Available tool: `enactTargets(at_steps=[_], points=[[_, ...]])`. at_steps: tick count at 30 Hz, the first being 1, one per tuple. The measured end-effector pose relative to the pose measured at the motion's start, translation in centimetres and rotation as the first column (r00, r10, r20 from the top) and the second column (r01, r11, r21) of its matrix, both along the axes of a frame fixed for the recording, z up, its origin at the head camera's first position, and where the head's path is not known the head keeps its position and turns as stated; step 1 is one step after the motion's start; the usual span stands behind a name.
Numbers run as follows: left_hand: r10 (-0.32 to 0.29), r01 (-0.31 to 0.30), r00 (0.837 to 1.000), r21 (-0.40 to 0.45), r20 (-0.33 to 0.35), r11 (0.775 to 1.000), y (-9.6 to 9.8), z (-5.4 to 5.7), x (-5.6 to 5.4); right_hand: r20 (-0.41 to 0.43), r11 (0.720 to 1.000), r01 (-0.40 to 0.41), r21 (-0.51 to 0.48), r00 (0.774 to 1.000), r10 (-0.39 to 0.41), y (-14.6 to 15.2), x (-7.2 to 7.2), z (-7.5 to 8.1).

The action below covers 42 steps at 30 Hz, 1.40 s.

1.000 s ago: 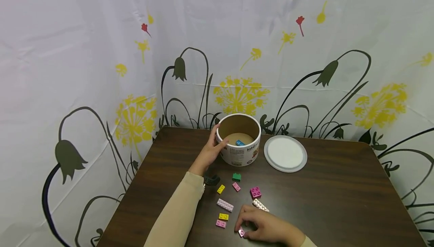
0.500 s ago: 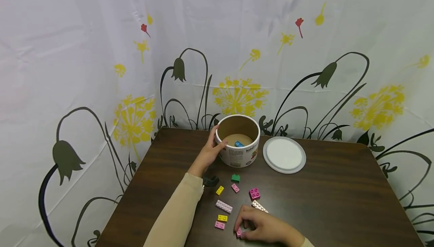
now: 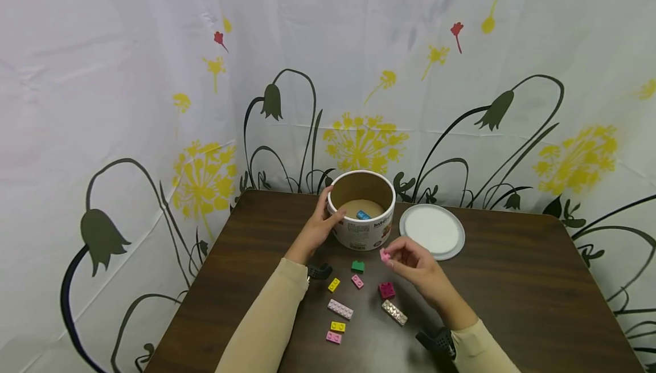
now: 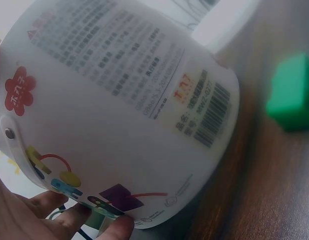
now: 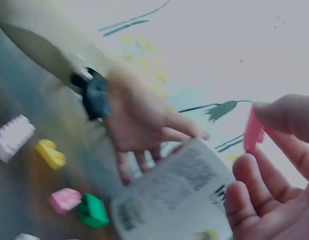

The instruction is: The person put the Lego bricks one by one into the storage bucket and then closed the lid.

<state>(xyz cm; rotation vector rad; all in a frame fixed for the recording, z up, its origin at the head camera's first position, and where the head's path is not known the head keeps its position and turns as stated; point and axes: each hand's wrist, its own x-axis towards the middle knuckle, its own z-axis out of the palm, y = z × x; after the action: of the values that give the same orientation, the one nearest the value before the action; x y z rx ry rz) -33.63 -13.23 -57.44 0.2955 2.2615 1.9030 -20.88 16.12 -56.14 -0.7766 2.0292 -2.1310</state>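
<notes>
Tub (image 3: 360, 237) with “Inte…” lettering (image 3: 380, 225), barcode (image 4: 213, 116)

Tub (image 3: 359, 235), centre: smooth wall, matt cardboard-like interior | Bricks (image 3: 340, 309), lower centre: studded plastic, slightly glossy | Lid (image 3: 431, 229), right of centre: smooth plastic | Tabletop (image 3: 512, 282), lower half: wood-grained, soft sheen | Backdrop (image 3: 328, 31), upper frame: creased, cloth-like

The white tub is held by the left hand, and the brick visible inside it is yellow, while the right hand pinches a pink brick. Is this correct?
Not quite: the head view shows a blue brick inside the white tub, not a yellow one. The rest is right: the left hand holds the tub, and the right hand pinches a pink brick.
</notes>
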Motion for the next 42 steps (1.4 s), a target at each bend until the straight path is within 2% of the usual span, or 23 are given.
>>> enactTargets(at_steps=[4, 8, 10, 15, 16, 19, 21, 22, 26, 28, 34, 38, 42], points=[[-0.006, 0.006, 1.000, 0.016, -0.001, 1.000, 0.2, -0.2, 0.0, -0.034, 0.989, 0.141, 0.043, 0.990, -0.140, 0.5, -1.7, 1.6], [-0.002, 0.002, 1.000, 0.024, 0.009, 1.000, 0.1, -0.3, 0.2, -0.117, 0.973, 0.225, 0.055, 0.969, -0.218, -0.2, -3.6, 3.0], [-0.001, 0.000, 1.000, 0.028, 0.005, 1.000, 0.1, -0.3, 0.1, -0.194, 0.962, 0.262, 0.073, 0.950, -0.244, -0.6, -4.8, 3.9], [-0.017, 0.017, 1.000, 0.018, -0.016, 1.000, 0.0, 0.0, 0.1, -0.391, 0.925, 0.347, 0.152, 0.881, -0.267, -2.1, -8.4, 5.9], [-0.015, 0.015, 1.000, 0.006, -0.014, 1.000, 0.0, 0.0, 0.1, -0.404, 0.920, 0.352, 0.172, 0.877, -0.260, -2.5, -9.1, 6.0], [0.004, -0.004, 1.000, -0.024, 0.006, 1.000, -0.3, 0.0, 0.4, -0.399, 0.908, 0.341, 0.245, 0.888, -0.226, -3.9, -11.2, 5.3], [0.013, -0.013, 1.000, -0.035, 0.009, 0.999, -0.4, 0.0, 0.4, -0.410, 0.870, 0.363, 0.334, 0.887, -0.213, -4.6, -12.2, 4.4], [0.013, -0.012, 1.000, -0.036, 0.010, 0.999, -0.4, -0.1, 0.4, -0.419, 0.837, 0.384, 0.390, 0.883, -0.210, -4.9, -12.6, 4.0], [-0.013, 0.013, 1.000, -0.019, -0.005, 1.000, -0.2, 0.1, 0.2, -0.505, 0.689, 0.486, 0.537, 0.840, -0.199, -5.4, -13.4, 3.2], [-0.017, 0.017, 1.000, -0.013, -0.004, 1.000, -0.1, 0.2, 0.1, -0.511, 0.658, 0.492, 0.570, 0.839, -0.185, -5.4, -13.6, 3.4], [-0.015, 0.015, 1.000, -0.023, -0.002, 1.000, 0.0, 0.2, -0.1, -0.485, 0.629, 0.457, 0.629, 0.863, -0.142, -5.3, -13.9, 3.7], [-0.017, 0.017, 1.000, -0.027, -0.014, 0.999, 0.1, 0.2, 0.0, -0.505, 0.624, 0.465, 0.628, 0.853, -0.129, -5.4, -13.8, 3.8], [-0.004, 0.003, 1.000, -0.039, -0.004, 0.999, 0.0, 0.3, 0.2, -0.519, 0.606, 0.465, 0.646, 0.849, -0.098, -5.5, -13.6, 4.0]])
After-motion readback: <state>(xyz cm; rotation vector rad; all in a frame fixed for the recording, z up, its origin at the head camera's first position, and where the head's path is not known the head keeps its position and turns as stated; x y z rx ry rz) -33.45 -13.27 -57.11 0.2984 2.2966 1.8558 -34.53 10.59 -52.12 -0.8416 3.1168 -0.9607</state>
